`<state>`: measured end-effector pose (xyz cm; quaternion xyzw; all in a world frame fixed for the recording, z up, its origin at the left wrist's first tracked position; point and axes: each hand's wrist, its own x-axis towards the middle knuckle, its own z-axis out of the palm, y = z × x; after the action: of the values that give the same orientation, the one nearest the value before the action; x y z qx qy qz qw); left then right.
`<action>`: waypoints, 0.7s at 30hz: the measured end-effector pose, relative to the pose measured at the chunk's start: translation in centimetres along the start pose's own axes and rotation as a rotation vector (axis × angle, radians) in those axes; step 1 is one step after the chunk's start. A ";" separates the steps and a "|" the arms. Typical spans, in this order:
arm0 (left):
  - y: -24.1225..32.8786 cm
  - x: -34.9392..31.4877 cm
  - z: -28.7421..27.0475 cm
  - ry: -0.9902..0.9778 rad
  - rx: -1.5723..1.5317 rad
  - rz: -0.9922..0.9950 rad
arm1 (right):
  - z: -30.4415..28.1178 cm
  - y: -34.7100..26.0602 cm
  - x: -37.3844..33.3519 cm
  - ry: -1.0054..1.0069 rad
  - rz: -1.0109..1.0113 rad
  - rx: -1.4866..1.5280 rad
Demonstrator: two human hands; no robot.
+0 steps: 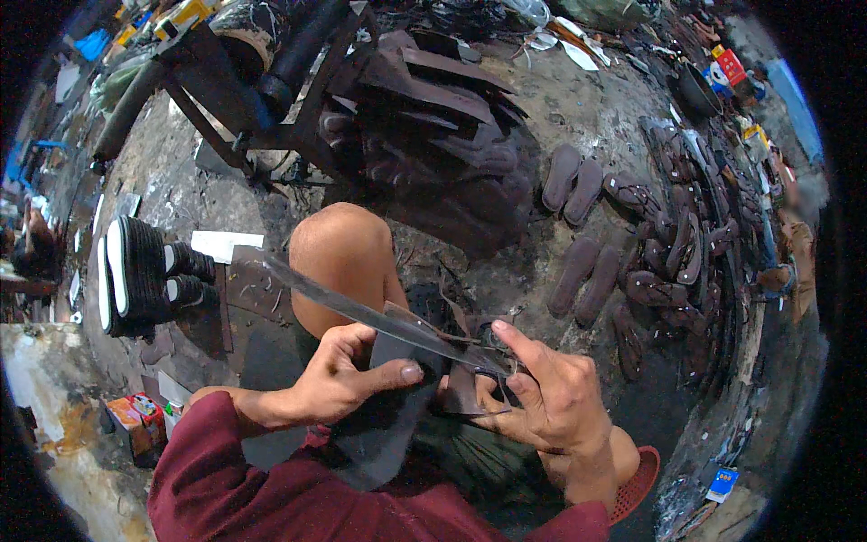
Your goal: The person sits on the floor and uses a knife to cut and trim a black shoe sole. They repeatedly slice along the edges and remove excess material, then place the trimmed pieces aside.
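Observation:
My left hand (348, 375) grips a dark rubber sandal sole (388, 425) held over my lap, thumb pressed on its top. My right hand (551, 397) holds the handle end of a long flat metal blade (352, 307) that runs up and left across my bare knee (343, 257). The index finger of the right hand lies along the blade near the sole's edge. A dark strap piece (461, 393) sits between both hands.
Piles of dark soles (433, 135) lie ahead, with finished brown sandals (668, 244) spread to the right. A stack of black soles with white edges (135, 275) stands at left. A metal frame (226, 99) is at upper left, small boxes (135, 420) at lower left.

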<state>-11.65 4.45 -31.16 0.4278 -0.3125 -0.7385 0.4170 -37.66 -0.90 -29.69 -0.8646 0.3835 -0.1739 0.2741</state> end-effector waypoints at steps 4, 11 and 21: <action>-1.3 0.1 0.7 -0.030 0.065 0.045 | -3.2 -2.0 2.4 -0.151 -0.038 -0.049; 0.2 1.4 0.8 -0.274 0.380 -0.042 | -2.8 1.6 2.1 -0.233 -0.045 0.210; -2.3 6.5 8.2 0.274 -0.493 0.406 | 7.6 -2.6 -4.1 0.751 0.523 0.679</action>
<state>-21.69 0.62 -31.87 0.3385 -0.1445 -0.6296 0.6842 -34.93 6.24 -34.53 -0.4832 0.5784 -0.5093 0.4154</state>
